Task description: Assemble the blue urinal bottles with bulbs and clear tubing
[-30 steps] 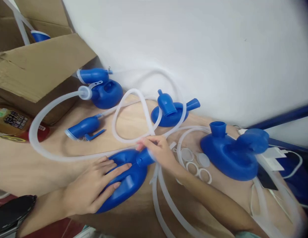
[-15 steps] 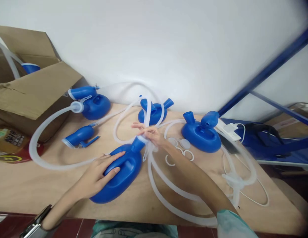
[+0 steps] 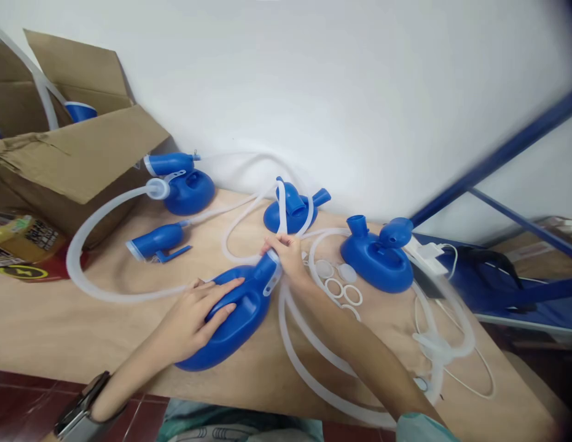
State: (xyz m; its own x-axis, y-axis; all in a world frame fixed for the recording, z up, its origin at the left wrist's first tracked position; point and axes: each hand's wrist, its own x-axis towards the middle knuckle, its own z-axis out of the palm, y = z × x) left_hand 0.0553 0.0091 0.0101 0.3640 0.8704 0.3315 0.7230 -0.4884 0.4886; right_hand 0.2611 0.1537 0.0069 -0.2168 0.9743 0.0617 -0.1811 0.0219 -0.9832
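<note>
A blue plastic bottle (image 3: 239, 325) lies on the wooden table in front of me, its neck pointing up and right. My left hand (image 3: 198, 313) grips the bottle's body, fingers over its top. At the neck, my right hand (image 3: 286, 248) has its fingers closed around the white cap (image 3: 273, 276), where a clear hose (image 3: 282, 209) rises. A perforated white tab hangs from the cap. Behind stands a second blue bottle (image 3: 271, 216); to the right is another blue bottle (image 3: 375, 261) with an open neck.
At the left sits an open cardboard box (image 3: 92, 153) beside a yellow and red package (image 3: 27, 245). Blue funnel-shaped parts (image 3: 159, 239), white rings (image 3: 352, 294) and looping hoses lie about. A white power strip (image 3: 426, 255) is by the blue metal frame (image 3: 497, 159).
My right hand's fingers have closed around the cap, where they were stretched out before. The white tab has swung round to the bottle's neck. The view has shifted slightly.
</note>
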